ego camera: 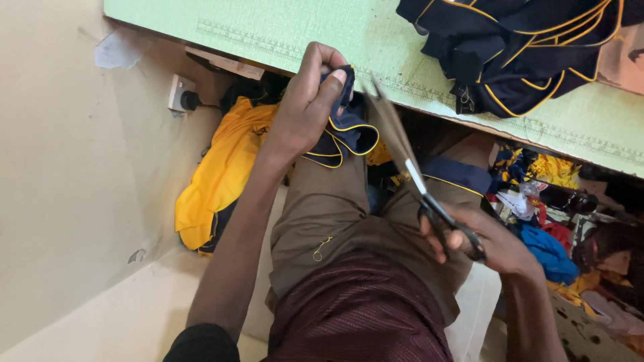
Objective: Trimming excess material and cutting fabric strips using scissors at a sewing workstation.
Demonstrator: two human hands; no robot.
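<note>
My left hand [305, 107] grips a small navy fabric piece with yellow piping [345, 134], holding it up above my lap near the table edge. My right hand [483, 245] holds a pair of black-handled scissors [409, 164], fingers through the handles. The blades point up and to the left, and their tips are blurred just right of the fabric piece. I cannot tell whether the blades touch the cloth. My legs in olive-brown trousers [329, 221] lie below both hands.
A pale green table [302, 33] with printed ruler marks spans the top, with a heap of navy, yellow-piped garments [516, 47] on it. Yellow cloth [221, 174] is piled under the table by a wall socket [180, 94]. Coloured fabric scraps [550, 228] lie at the right.
</note>
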